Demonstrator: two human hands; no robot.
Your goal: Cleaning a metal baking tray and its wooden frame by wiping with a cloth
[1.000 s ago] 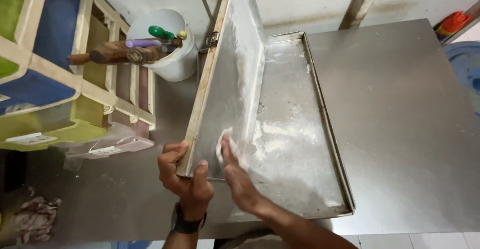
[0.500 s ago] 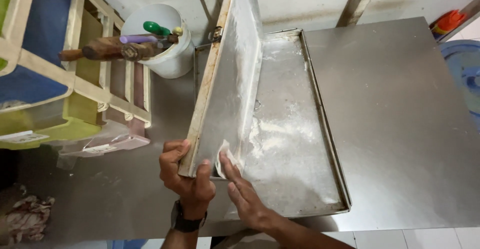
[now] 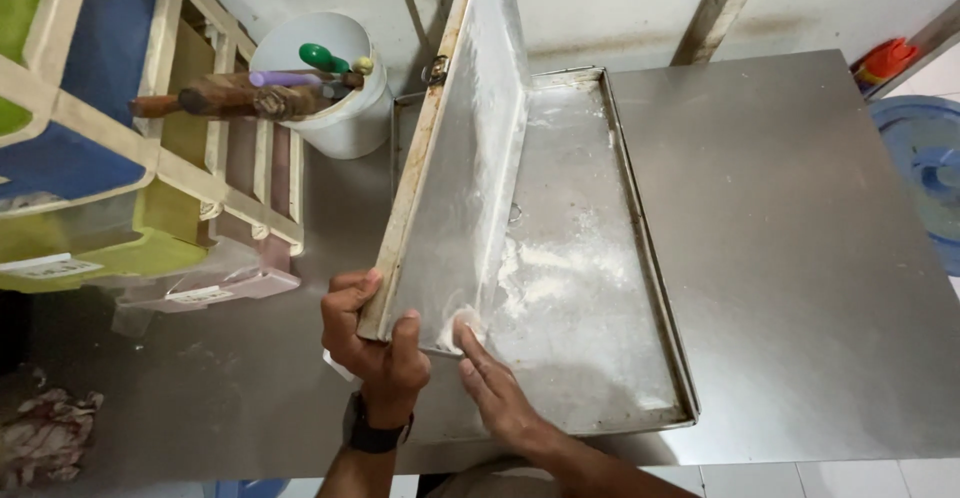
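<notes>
My left hand [image 3: 372, 343] grips the near corner of a long metal tray [image 3: 455, 188] that stands tilted up on its long edge. That raised tray is dusted with white flour. Its lower edge rests inside a second metal tray [image 3: 640, 288] lying flat on the steel table [image 3: 800, 258], with a patch of flour [image 3: 555, 273] on its floor. My right hand [image 3: 495, 383] lies flat beside the left hand, fingertips pressed against the floury face of the raised tray near its lower corner. A dark watch sits on my left wrist.
A white bucket [image 3: 350, 123] holding wooden-handled and coloured tools stands at the back left. Coloured plastic crates [image 3: 90, 158] are stacked at the left. A crumpled rag [image 3: 45, 438] lies at the lower left. A blue lid [image 3: 930, 173] shows at the right edge.
My right hand has slid a little down and toward me along the raised tray's floury face. The left hand keeps its grip on the corner.
</notes>
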